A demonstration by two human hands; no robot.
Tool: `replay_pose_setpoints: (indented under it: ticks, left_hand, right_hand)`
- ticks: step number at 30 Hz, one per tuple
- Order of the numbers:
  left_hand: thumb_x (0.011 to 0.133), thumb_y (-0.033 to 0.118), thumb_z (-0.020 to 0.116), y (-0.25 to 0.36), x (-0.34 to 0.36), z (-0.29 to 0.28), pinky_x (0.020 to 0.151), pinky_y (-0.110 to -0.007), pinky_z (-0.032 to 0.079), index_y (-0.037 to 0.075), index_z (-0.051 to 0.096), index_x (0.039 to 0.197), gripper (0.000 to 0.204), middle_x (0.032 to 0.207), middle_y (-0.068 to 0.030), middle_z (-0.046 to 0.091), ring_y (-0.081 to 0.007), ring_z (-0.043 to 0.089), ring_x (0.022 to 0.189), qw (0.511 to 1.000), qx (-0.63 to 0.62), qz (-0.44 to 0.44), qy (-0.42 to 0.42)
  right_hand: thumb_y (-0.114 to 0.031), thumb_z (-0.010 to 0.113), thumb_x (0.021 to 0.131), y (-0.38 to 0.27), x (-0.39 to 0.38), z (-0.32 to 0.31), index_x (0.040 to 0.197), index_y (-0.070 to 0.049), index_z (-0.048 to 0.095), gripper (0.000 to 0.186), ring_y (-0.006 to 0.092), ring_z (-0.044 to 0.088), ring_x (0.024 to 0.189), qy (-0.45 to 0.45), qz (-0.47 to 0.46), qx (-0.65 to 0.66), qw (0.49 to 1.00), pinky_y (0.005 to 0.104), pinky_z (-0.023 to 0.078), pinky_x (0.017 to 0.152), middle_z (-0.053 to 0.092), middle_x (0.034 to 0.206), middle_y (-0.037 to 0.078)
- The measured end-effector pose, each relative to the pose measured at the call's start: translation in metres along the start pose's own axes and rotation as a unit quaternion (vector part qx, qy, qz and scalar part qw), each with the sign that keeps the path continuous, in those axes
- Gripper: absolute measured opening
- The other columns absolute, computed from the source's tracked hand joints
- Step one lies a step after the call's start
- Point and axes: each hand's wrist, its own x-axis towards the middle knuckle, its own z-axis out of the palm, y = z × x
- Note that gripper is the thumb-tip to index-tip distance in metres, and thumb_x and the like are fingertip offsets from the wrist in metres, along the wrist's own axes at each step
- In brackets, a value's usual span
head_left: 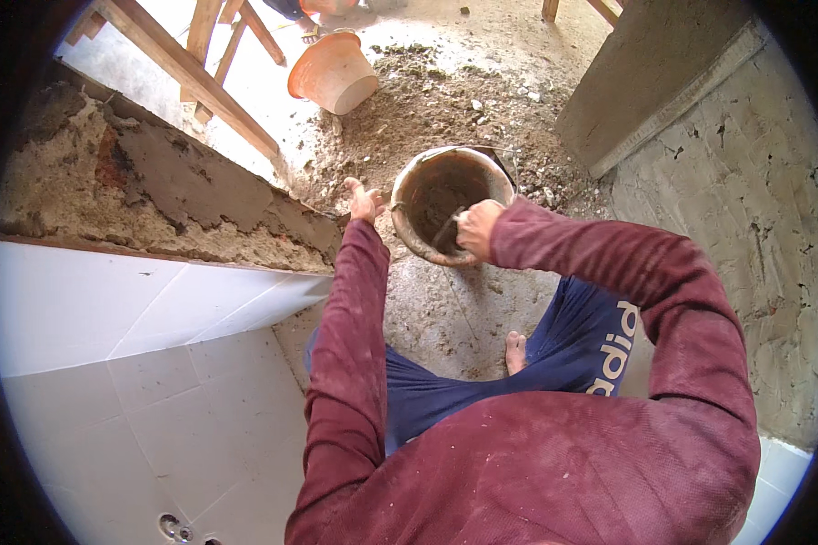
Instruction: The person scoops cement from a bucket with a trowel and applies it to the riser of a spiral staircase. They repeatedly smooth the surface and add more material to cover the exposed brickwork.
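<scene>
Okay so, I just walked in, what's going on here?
The person's right hand is gripping a tool that reaches into a bucket on the floor; exactly what tool is hard to tell. The left hand is open beside the bucket's left side, holding nothing visible. Beyond the bucket lies loose rubble, with an orange tub next to it.

Left of the right grip (478,231), the bucket (418,195) is grey-brown; right of the grip, the sleeve (600,250) is dusty maroon. Nearer than the grip, the trousers (568,331) are navy with pale lettering. Beyond it, the tub (332,77) is orange.
</scene>
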Motion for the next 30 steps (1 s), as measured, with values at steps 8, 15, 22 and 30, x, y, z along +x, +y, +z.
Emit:
replay_pose_setpoints:
  ticks: [8,15,22,30]
  left_hand:
    - [0.094,0.064,0.027,0.009,-0.012,0.058,0.099,-0.039,0.030,0.013,0.067,0.113,0.068,0.106,0.0004,0.067,-0.0151,0.055,0.104,0.981,0.114,-0.042,-0.150]
    - [0.090,0.025,0.062,0.007,-0.072,0.032,0.094,-0.043,0.032,0.021,0.054,0.134,0.044,0.113,0.0057,0.061,-0.0136,0.051,0.104,0.969,0.103,0.019,-0.225]
    - [0.093,0.033,0.059,0.018,-0.118,0.032,0.078,-0.035,0.043,0.025,0.051,0.136,0.045,0.108,0.0074,0.061,-0.0093,0.052,0.096,0.913,0.199,0.099,-0.342]
    - [0.095,0.020,0.056,0.003,-0.124,0.038,0.072,-0.029,0.052,0.016,0.054,0.133,0.038,0.099,0.0042,0.062,-0.0080,0.057,0.084,0.929,0.131,0.061,-0.340]
  right_hand:
    - [-0.014,0.055,0.084,0.065,-0.004,0.052,0.092,0.002,0.066,0.020,0.0250,0.069,0.081,0.139,0.179,0.035,0.973,0.0362,0.055,0.063,0.066,0.090,0.014]
    - [-0.013,0.055,0.082,0.015,-0.033,0.089,0.088,0.003,0.066,0.020,0.0314,0.069,0.080,0.090,0.092,0.109,0.986,0.0401,0.057,0.064,0.067,0.088,0.020]
    - [-0.010,0.060,0.077,0.023,-0.067,0.073,0.092,0.006,0.062,0.022,0.0315,0.068,0.076,0.210,0.153,0.102,0.960,0.0394,0.056,0.065,0.065,0.090,0.020]
    - [-0.012,0.058,0.078,0.006,-0.066,0.130,0.086,0.002,0.066,0.018,0.0353,0.068,0.082,0.033,0.122,0.236,0.963,0.0413,0.056,0.069,0.066,0.086,0.022]
